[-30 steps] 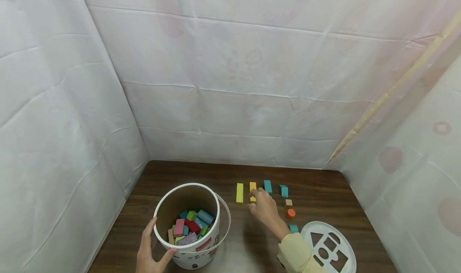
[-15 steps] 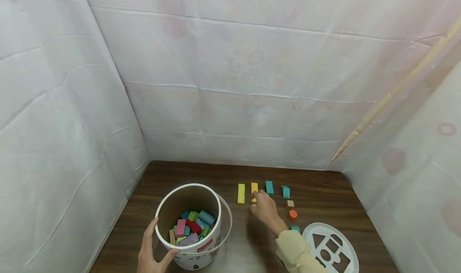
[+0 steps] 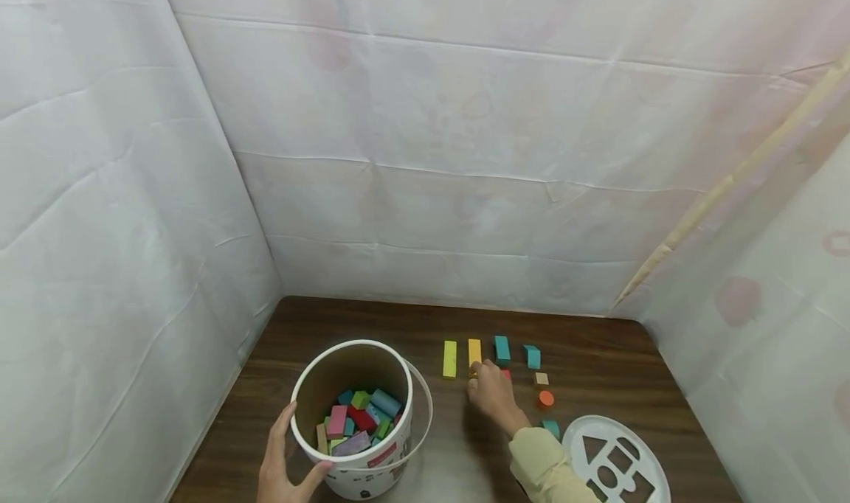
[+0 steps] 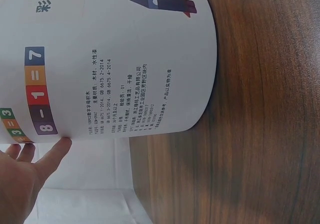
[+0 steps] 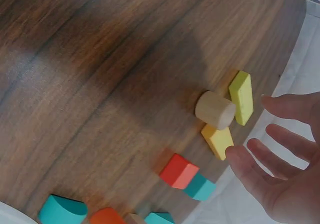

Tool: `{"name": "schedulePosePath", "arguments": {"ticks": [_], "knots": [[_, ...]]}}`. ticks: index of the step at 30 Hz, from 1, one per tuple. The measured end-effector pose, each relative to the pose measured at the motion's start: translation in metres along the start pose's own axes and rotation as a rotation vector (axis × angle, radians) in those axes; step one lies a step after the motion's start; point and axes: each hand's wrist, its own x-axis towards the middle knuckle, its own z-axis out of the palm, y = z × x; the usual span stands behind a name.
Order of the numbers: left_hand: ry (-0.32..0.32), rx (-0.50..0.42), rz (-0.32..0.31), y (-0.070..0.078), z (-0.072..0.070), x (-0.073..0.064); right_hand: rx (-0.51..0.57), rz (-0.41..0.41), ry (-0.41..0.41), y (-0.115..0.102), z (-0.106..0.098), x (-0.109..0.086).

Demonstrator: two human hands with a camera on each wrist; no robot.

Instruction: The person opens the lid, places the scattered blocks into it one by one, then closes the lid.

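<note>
My left hand [image 3: 285, 451] rests against the outside of a white bucket [image 3: 335, 477], thumb and fingers spread along its wall. In the left wrist view, a fingertip touches the printed side of that bucket. Wooden blocks of several colours [image 3: 337, 420] lie inside. Over the table, my right hand [image 3: 494, 396] is beside a yellow-orange block [image 3: 474, 351]. The right wrist view shows its thumb and fingers [image 5: 287, 108] spread, with a plain wooden cylinder [image 5: 215, 110] standing just beyond them. A red block [image 5: 178, 171] is near; the hand hides the cylinder from the head view.
A lime-yellow block [image 3: 449, 360], two teal blocks [image 3: 502, 349], a small plain block [image 3: 541, 379] and an orange-red cylinder [image 3: 546, 399] lie on the brown table [image 3: 381, 322]. A teal block [image 3: 551, 428] sits by the white lid [image 3: 574, 433] with shaped holes. White sheets surround the table.
My right hand has shifted slightly toward me relative to the blocks, uncovering part of the red block. The left hand stays against the bucket. The whole head view has shifted slightly.
</note>
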Motion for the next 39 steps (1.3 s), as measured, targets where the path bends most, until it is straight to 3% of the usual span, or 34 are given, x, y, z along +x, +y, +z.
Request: {"name": "schedulePosePath", "arguments": {"ticks": [7, 13, 27, 39], "knots": [[0.01, -0.002, 0.01, -0.002, 0.001, 0.0, -0.005, -0.039, -0.005, 0.007, 0.01, -0.001], [0.008, -0.001, 0.009, -0.002, 0.002, 0.0, -0.022, -0.055, -0.069, 0.013, 0.014, -0.003], [0.003, -0.003, 0.0, -0.001, 0.001, 0.0, -0.019, 0.01, -0.099, 0.022, 0.023, -0.006], [0.01, 0.01, 0.015, -0.003, 0.001, 0.0, 0.074, 0.063, -0.125, 0.026, 0.029, -0.01]]}}
